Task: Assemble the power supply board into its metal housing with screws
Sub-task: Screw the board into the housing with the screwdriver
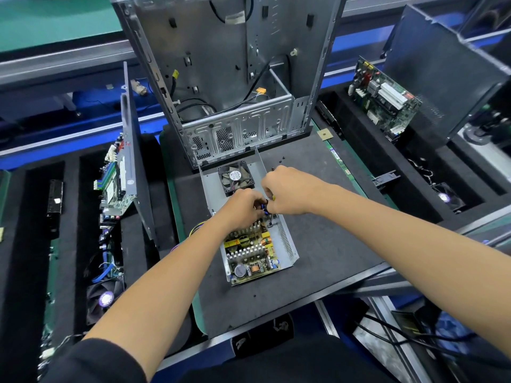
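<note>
Dark foam mat (318, 244), both arms extended, left hand (243, 208) and right hand (287, 189) curled together gripping screwdriver (269, 208) over board (251, 250)

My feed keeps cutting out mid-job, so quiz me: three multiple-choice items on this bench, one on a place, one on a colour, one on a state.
1. Where does the cooling fan sit?
A. At the far end of the metal housing, beyond the hands
B. On the power supply board
C. Inside the upright computer case

2. What colour is the mat under the housing?
A. White
B. Dark grey
C. Red

3. What are the hands doing?
A. Both lie flat on the mat
B. One lifts the case
C. Both work together over the board's far end

Answers:
1 A, the fan lies flat in the housing past the fingers.
2 B, the pad is dark grey.
3 C, the left hand and right hand meet there, curled around a small tool.
</note>
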